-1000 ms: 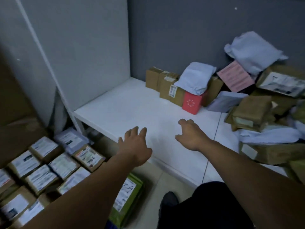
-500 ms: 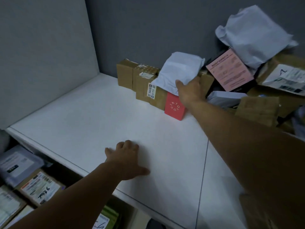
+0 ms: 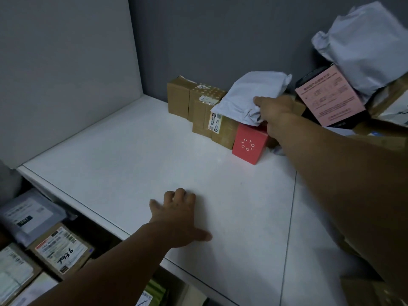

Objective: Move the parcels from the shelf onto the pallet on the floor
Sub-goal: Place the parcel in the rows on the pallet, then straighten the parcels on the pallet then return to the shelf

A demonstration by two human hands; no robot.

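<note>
Parcels are crowded at the back of the white shelf (image 3: 132, 162), in the upper middle and upper right of the frame, against the grey wall. From the left stand two brown cardboard boxes (image 3: 178, 98), then a taped brown box with a white label (image 3: 212, 120), and a red box (image 3: 249, 143) in front of them. A pale soft bag (image 3: 245, 93) lies on top of the taped box and the red box.

The right hand (image 3: 276, 111) reaches across the shelf to this bag. Its fingers are curled into the crumpled lower right edge of the bag and hold it.

To the right of the hand a dark parcel with a pink label (image 3: 329, 100) leans tilted, and above it, in the upper right corner, sits a big pale bag (image 3: 366, 40).

The left hand (image 3: 181, 219) rests palm down on the bare front part of the shelf, in the lower middle of the frame. It holds nothing, and its thumb is spread to the right.

Below the shelf edge, in the lower left of the frame, lie more parcels. One is a brown box marked 7936 (image 3: 61, 250) and another is a grey mailer (image 3: 26, 215). I cannot tell what they lie on.
</note>
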